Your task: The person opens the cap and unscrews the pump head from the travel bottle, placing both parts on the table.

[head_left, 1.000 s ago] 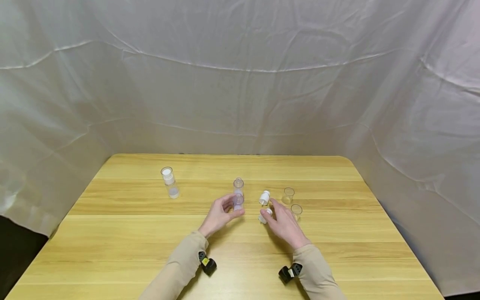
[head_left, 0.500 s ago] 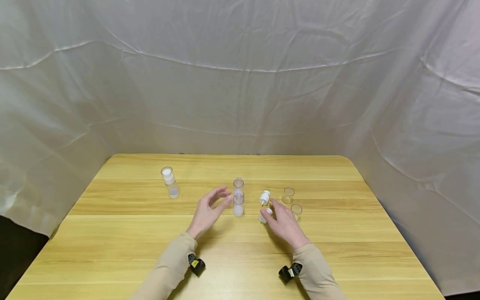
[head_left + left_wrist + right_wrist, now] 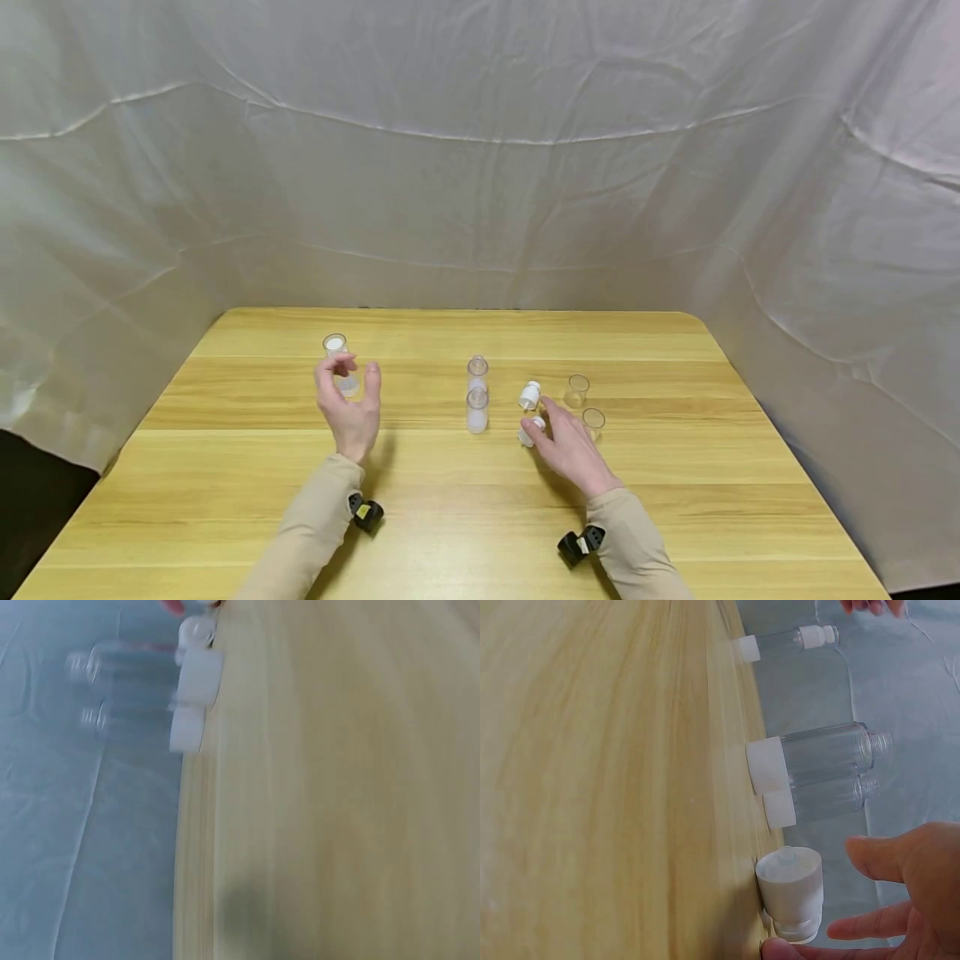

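Observation:
My left hand (image 3: pixel 350 410) is raised with thumb and fingers apart, in front of a clear bottle with a white pump (image 3: pixel 334 344), partly hiding it. Whether it touches that bottle is not shown. Two clear bottles without tops, a front one (image 3: pixel 477 419) and a rear one (image 3: pixel 477 368), stand upright mid-table. Beside a white pump head (image 3: pixel 528 432) is my right hand (image 3: pixel 572 450). In the right wrist view, its fingers are spread by the pump head (image 3: pixel 791 885), not gripping it. A second white pump head (image 3: pixel 529 395) sits just behind.
Two clear caps (image 3: pixel 577 391) (image 3: pixel 593 420) stand right of the pump heads. The wooden table (image 3: pixel 480 517) is bounded at the back and sides by hanging grey fabric (image 3: pixel 465 200). A black camera is strapped to each wrist.
My left hand has let go of the front clear bottle and moved left to the bottle with the pump. The right hand has stayed put.

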`<state>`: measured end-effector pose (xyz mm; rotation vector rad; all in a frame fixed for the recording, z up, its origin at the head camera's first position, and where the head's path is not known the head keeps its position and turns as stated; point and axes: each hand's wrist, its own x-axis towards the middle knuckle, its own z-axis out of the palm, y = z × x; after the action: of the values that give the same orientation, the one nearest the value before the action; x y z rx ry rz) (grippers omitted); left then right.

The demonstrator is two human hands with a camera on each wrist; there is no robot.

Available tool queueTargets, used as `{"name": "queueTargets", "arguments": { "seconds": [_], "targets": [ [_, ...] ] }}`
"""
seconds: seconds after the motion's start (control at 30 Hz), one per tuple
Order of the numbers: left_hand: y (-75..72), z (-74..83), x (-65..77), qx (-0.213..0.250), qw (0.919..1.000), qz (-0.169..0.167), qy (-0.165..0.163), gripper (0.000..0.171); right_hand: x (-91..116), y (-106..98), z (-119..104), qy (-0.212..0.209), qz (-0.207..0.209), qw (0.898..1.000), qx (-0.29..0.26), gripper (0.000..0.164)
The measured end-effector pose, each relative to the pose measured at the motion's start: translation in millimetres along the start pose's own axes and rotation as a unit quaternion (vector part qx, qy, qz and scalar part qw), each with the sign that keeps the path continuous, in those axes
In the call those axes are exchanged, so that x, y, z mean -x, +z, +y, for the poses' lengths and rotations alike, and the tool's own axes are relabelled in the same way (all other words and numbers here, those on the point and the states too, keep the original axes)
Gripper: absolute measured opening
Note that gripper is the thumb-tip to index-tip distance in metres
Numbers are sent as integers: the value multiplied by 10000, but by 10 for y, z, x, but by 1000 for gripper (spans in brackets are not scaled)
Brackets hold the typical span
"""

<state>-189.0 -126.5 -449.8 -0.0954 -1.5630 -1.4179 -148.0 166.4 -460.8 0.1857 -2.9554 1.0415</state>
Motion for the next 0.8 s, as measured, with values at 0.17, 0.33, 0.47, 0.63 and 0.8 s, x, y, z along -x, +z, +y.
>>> {"name": "queueTargets", "arguments": {
  "seconds": [0.17, 0.33, 0.47, 0.63, 0.8],
  "targets": [
    [-111, -52, -130, -592, 9938, 468, -811, 52, 1, 0, -2, -1, -1, 10000, -31, 62],
    [-209, -120, -185, -977, 9848, 412, -1377, 76, 1, 0, -6, -4, 1, 10000, -53, 62],
    [-259, -188, -195, -1133, 9756, 28, -1881, 88, 3, -1, -4, 15, -7, 10000, -41, 62],
    [-306, -277, -208, -1351, 9565, -563, -2525, 94, 5, 1, -1, 27, -7, 10000, -29, 61],
    [-342, -340, -225, -1397, 9374, -1037, -3017, 90, 5, 2, -6, 21, -6, 10000, -32, 60]
  ]
}}
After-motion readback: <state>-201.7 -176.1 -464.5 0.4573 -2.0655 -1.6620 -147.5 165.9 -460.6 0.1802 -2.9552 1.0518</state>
